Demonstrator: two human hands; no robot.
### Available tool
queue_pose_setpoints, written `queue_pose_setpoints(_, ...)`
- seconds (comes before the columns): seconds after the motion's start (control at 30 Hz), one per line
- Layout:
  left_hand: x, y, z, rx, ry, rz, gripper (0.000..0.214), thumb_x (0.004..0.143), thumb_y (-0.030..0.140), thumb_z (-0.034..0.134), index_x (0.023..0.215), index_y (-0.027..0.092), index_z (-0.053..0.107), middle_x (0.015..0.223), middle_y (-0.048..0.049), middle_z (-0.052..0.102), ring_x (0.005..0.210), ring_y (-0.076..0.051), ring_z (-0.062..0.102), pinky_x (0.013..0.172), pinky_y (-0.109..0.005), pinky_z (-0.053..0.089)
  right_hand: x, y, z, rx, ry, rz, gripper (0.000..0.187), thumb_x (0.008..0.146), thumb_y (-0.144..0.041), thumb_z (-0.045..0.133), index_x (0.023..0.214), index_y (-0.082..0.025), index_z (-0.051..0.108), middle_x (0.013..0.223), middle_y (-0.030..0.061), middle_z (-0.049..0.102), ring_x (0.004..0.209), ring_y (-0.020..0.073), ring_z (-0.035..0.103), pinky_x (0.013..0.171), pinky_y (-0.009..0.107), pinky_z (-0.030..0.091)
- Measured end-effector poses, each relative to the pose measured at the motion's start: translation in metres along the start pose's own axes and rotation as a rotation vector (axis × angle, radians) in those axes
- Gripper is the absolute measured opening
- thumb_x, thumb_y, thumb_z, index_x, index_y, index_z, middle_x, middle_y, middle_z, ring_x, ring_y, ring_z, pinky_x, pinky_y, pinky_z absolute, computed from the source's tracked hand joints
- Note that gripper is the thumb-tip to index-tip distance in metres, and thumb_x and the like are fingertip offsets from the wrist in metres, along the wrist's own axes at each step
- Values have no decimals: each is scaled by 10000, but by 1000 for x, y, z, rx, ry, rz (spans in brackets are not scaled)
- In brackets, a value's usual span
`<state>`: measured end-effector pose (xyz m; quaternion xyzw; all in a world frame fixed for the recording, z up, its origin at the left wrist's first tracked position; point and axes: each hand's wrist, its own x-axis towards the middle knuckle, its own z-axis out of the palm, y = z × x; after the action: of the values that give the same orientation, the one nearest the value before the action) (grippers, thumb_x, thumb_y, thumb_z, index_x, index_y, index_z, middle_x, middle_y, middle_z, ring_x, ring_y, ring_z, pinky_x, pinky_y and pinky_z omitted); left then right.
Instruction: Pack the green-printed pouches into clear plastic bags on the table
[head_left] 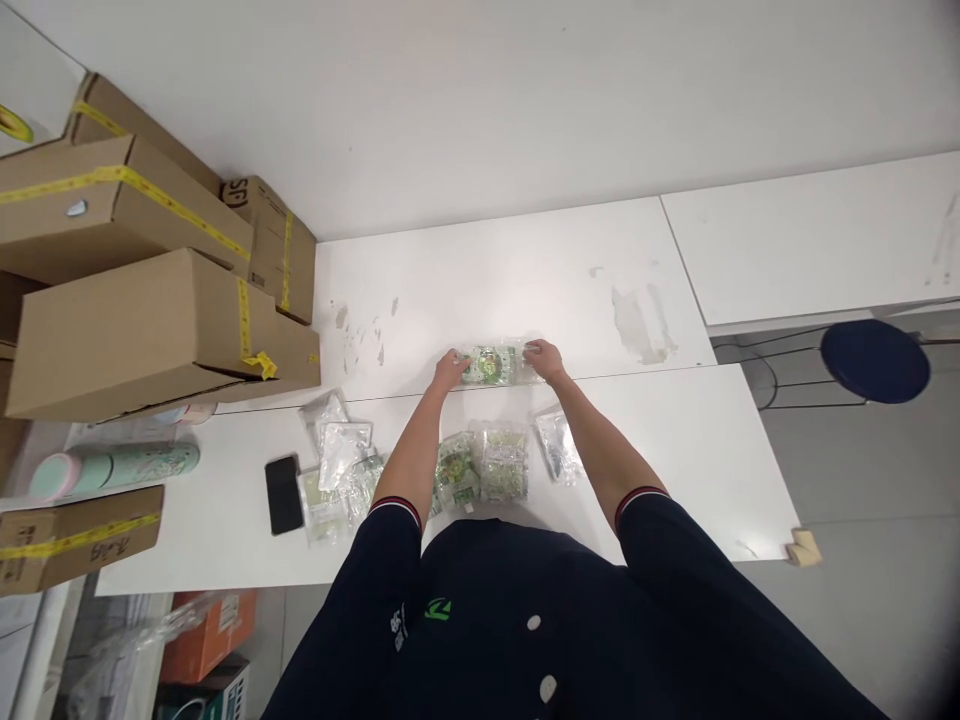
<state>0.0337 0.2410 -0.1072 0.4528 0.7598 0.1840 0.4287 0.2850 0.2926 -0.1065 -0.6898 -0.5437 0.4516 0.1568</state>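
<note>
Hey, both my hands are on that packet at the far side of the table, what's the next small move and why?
Probably just let go of it. Your left hand and right hand sit at the two ends of the packet, and it already seems to lie flat on the table, beyond the row of packets nearer you.

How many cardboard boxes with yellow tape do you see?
5. Stacked at far left: the large box, the upper box above it, the rear box behind, the small box beside them. The flat box lies at near left. More may be hidden.
</note>
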Motion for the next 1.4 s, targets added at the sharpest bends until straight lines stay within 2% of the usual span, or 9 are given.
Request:
queue_pose_setpoints(0.3, 9, 25, 10, 82, 88, -180, 275, 869, 398, 588, 1063, 225, 501, 1046, -93, 661, 938, -207, 633, 743, -291, 487, -9, 2, 4, -73, 243, 77, 623, 797, -337, 597, 1364, -114, 471, 1347, 215, 510, 1139, 278, 568, 995, 395, 428)
queue_pose_setpoints(0.4, 4, 31, 12, 119, 109, -247, 395, 876, 407, 573, 1170, 171, 455, 1161, -193, 627, 1044, -277, 627, 808, -349, 471, -9, -2, 4, -104, 194, 199, 688, 791, -424, 630, 1356, -70, 461, 1265, 218, 575, 1121, 285, 576, 956, 361, 440)
queue_pose_setpoints(0.5, -11, 28, 17, 95, 107, -275, 434, 879, 403, 569, 1209, 157, 431, 1194, -217, 615, 1086, -299, 620, 846, -366, 460, -9, -1, 5, -115, 86, 245, 517, 805, -480, 609, 1132, -79, 617, 1059, 163, 676, 990, 263, 622, 847, 318, 464)
queue_pose_setpoints(0.63, -45, 14, 25, 107, 109, -266, 439, 897, 420, 534, 1238, 162, 433, 1176, -207, 622, 1104, -299, 609, 884, -395, 456, -21, 7, 11, -193, 11, 104, 307, 852, -420, 537, 872, -139, 660, 873, 90, 694, 832, 202, 625, 746, 270, 445)
queue_pose_setpoints(0.8, -74, 12, 20, 457, 233, 20, 407, 908, 339, 509, 1292, 204, 501, 1437, -201, 429, 1373, -375, 328, 1075, -570, 286, -46, 14, 15, -203, 17, -63, 269, 897, -368, 453, 966, -185, 638, 911, 67, 698, 844, 188, 607, 772, 270, 434)
queue_pose_setpoints(0.9, -75, 23, 19, 526, 0, 345, 397, 908, 267, 503, 1302, 295, 540, 1545, -74, 333, 1451, -328, 192, 1162, -557, 147, -48, 15, 11, -176, 1, -48, 304, 876, -398, 512, 1054, -179, 626, 988, 79, 694, 904, 200, 609, 814, 286, 440)
queue_pose_setpoints(1.0, -70, 33, 30, 528, -232, 461, 424, 911, 229, 485, 1311, 357, 543, 1552, -10, 338, 1455, -319, 182, 1158, -589, 153, -44, 15, 4, -137, 13, 3, 309, 792, -350, 639, 1028, -151, 634, 1016, 85, 681, 960, 206, 605, 857, 294, 445)
queue_pose_setpoints(1.2, -62, 46, 58, 500, -211, 242, 475, 900, 297, 504, 1364, 397, 500, 1545, -56, 328, 1370, -418, 235, 1009, -690, 319, -50, 15, -6, 507, -2, 357, 190, 696, -207, 756, 748, -153, 581, 660, -2, 583, 669, 143, 578, 645, 264, 509)
queue_pose_setpoints(1.4, -68, 52, 69, 379, -49, 10, 518, 906, 352, 481, 1421, 330, 436, 1525, -139, 296, 1342, -424, 279, 985, -662, 348, -62, 5, 11, 722, -55, 404, 248, 771, -286, 744, 713, -172, 532, 594, -20, 564, 527, 85, 537, 496, 193, 475)
